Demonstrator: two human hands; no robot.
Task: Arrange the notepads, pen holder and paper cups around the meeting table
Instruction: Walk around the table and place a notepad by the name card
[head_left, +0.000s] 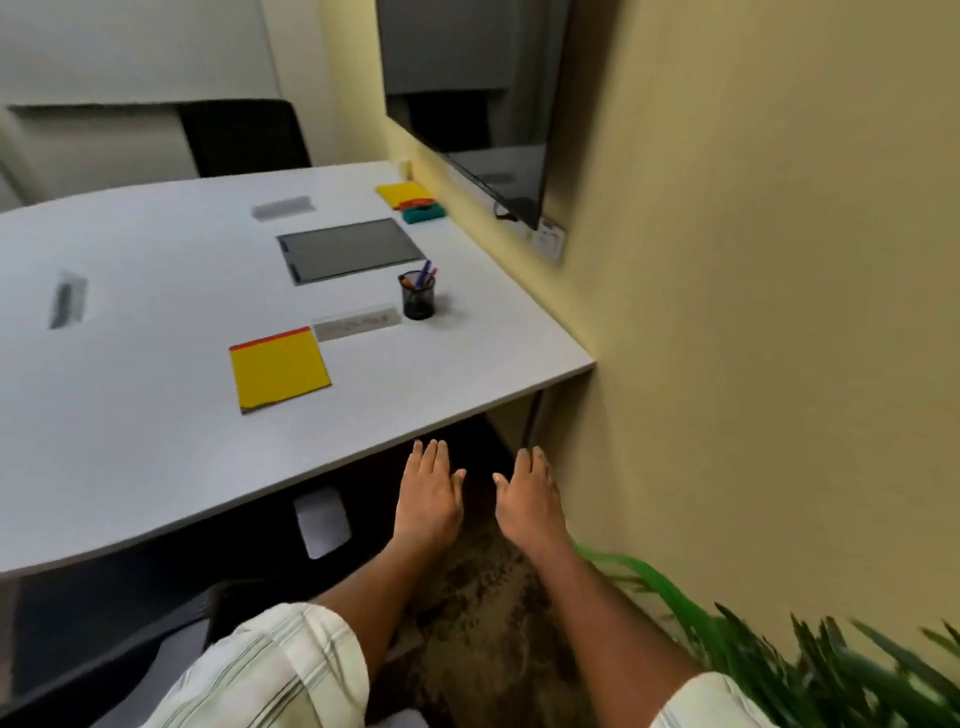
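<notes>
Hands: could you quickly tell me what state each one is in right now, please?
Left hand: open, fingers straight, holding nothing.
Right hand: open, fingers straight, holding nothing.

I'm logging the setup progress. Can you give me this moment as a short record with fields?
left hand: open, empty, below the table edge
right hand: open, empty, beside the left
table: white
yellow notepad: flat near the front edge
pen holder: upright, pens inside, behind the notepad
notepad stack: far corner by the wall
paper cups: none in view

Open tabletop (156, 415) lies left of the yellow notepad (279, 369); the wall (753, 312) hems the pen holder (418, 296) rightward.
</notes>
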